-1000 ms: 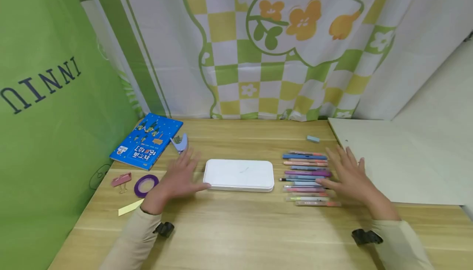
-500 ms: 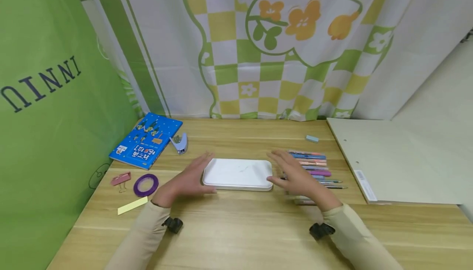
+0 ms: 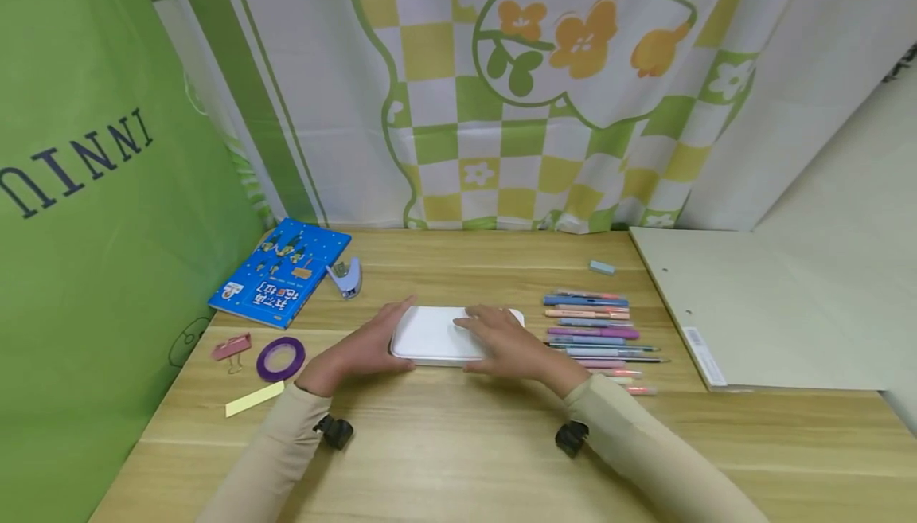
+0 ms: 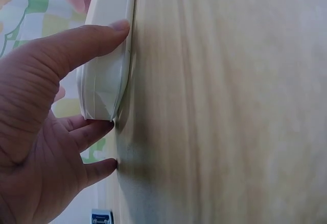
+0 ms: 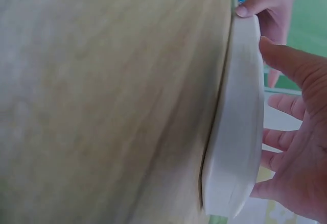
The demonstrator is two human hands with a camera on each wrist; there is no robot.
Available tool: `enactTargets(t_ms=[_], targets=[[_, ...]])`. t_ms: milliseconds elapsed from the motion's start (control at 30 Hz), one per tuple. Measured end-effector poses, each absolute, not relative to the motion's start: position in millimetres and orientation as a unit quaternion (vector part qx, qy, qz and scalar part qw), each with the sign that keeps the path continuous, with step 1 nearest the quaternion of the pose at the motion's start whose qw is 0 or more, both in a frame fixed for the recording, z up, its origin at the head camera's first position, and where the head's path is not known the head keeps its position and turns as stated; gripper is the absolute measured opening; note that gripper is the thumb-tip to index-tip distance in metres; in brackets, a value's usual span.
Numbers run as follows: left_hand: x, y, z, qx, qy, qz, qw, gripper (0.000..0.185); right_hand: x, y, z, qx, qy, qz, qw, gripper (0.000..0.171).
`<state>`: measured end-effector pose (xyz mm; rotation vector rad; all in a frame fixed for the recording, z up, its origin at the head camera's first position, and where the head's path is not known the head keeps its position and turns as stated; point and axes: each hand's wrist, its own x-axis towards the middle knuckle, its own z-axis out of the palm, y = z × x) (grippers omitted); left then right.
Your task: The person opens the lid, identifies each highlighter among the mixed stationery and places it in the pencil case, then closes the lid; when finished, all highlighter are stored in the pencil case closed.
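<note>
A flat white pencil case [image 3: 433, 334] with rounded corners lies closed on the table in the head view. My left hand [image 3: 364, 349] holds its left end. In the left wrist view the thumb lies on the side of the pencil case [image 4: 106, 81], with fingers around its end. My right hand [image 3: 514, 353] reaches over the right half of the lid, covering part of it. In the right wrist view the thumb [image 5: 286, 58] is at the lid's edge and the other fingers are spread along the case.
Several pens and pencils [image 3: 591, 334] lie in a row to the right, with a blue eraser [image 3: 602, 267] behind. At the right is a large pale board [image 3: 759, 308]. On the left are a blue book [image 3: 282, 272], stapler [image 3: 347, 278], purple tape roll [image 3: 280, 359], pink binder clip [image 3: 232, 346] and yellow strip [image 3: 254, 399].
My right hand has moved left from the pens onto the pencil case. My left hand has come in from beside the case to its left end.
</note>
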<state>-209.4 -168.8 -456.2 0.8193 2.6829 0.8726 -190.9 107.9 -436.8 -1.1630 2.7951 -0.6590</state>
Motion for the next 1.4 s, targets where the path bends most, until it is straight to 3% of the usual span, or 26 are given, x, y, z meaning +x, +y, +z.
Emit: enactTargets(t_ms=[233,800,1167,1400], targets=[[-210,-168,-454,0.276,0.908,0.295,0.109,0.107,-192,100,-441,-0.362,0.916,-0.173,0.027,0.067],[-212,-168,-459,0.269,0.91,0.297,0.108,0.108,-198,95,-439,-0.38,0.916,-0.129,-0.031,0.062],[-213,-172,-459,0.252,0.908,0.312,0.125,0.115,-206,100,-429,-0.435,0.883,-0.167,-0.057,0.055],[-215,-173,-462,0.231,0.9,0.344,0.134,0.125,-216,110,-417,-0.452,0.863,-0.224,0.036,0.05]])
